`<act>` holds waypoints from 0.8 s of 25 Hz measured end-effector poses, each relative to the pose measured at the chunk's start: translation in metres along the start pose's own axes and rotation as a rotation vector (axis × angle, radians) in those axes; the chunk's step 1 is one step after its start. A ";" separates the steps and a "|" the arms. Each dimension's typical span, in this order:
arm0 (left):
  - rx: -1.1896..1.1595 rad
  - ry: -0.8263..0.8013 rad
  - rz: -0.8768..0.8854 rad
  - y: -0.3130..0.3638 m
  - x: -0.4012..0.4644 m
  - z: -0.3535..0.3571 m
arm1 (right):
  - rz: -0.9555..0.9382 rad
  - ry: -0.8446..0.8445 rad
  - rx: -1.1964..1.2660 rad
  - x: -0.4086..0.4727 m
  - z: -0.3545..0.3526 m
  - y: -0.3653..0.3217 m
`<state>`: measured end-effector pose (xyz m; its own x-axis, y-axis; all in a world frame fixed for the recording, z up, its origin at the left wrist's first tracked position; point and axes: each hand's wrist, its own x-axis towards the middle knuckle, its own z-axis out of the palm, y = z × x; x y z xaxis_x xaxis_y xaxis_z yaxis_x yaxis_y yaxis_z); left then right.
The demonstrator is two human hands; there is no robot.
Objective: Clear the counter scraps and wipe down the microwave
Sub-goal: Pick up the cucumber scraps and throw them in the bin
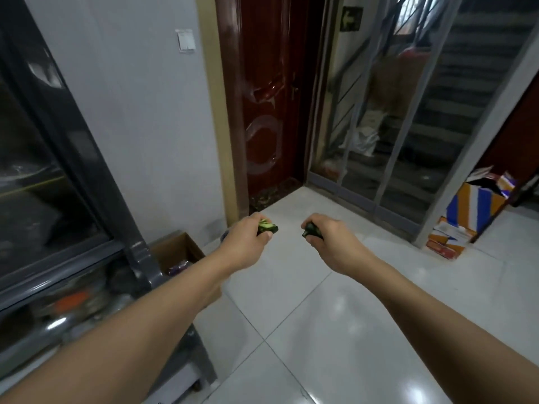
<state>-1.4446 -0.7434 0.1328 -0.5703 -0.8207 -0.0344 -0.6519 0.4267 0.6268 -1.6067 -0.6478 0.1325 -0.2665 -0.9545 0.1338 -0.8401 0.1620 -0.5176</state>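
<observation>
White tiled floor (335, 330) lies open ahead; left hand (248, 240) and right hand (329, 240) each grip green scraps (267, 228) (cardboard box (180, 252) left).

Dark red door (268, 97) far centre, open cardboard box (178, 252) left by grey cabinet (58, 176), colourful boxes (466, 211) far right on white tile floor (335, 330).

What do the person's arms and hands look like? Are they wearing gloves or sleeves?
No gloves and no sleeves in view. Both forearms are bare right down to the bottom edge of the picture. The left hand and right hand show no rings, watch or bracelets.
</observation>
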 end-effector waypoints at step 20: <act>-0.027 0.130 -0.184 -0.014 0.373 0.017 | -0.195 -0.167 0.028 0.385 0.007 0.154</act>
<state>-1.6571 -1.0491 0.0978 -0.3726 -0.9266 -0.0503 -0.7245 0.2566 0.6397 -1.8353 -0.9924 0.0979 -0.0173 -0.9955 0.0931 -0.8542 -0.0337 -0.5189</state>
